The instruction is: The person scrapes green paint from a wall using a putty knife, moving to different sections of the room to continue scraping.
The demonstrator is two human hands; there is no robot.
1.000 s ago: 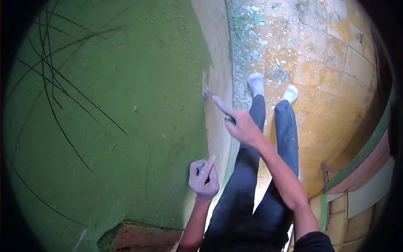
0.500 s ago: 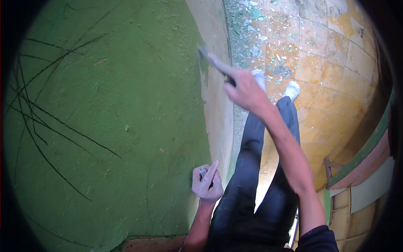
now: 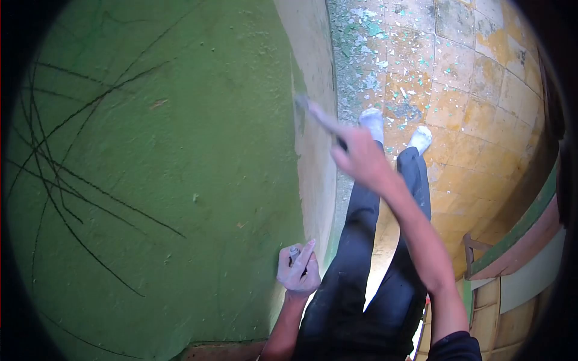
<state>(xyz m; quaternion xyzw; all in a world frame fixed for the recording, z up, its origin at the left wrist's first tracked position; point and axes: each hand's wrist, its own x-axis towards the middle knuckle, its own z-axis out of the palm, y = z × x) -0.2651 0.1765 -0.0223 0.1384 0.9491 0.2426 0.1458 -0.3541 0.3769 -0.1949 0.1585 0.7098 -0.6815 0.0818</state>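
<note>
Green painted wall (image 3: 150,180) fills the left and centre, seen from above looking down its face. Black scratch lines (image 3: 72,198) cross its left part. The paint ends at a ragged edge, with a bare plaster strip (image 3: 316,162) to the right of it.

Left hand (image 3: 298,271): low on the wall by the paint edge, arm coming straight up from below. Fingers are curled shut round a small grey stub (image 3: 294,253), index laid along it. Knuckles look to be against the wall, probably as a brace, but contact can't be confirmed.

Scraper (image 3: 316,114): thin and motion-blurred, so the type is a guess. Its tip sits on the paint edge, higher in frame than the left hand and well apart from it. The shaft slants back to the right hand, a shallow angle that suits working along the wall face.

Right hand (image 3: 361,159): arm extended out and down from lower right, wrist about straight. Fingers are closed round the handle, and the grip detail is lost in blur.

Below the hands are dark trousers (image 3: 361,271) and white socks (image 3: 373,120), feet close to the wall base.

Right: yellow tiled floor (image 3: 481,120) with paint flakes (image 3: 373,54) thickest near the wall. A green-edged wooden frame (image 3: 518,240) sits at the far right
</note>
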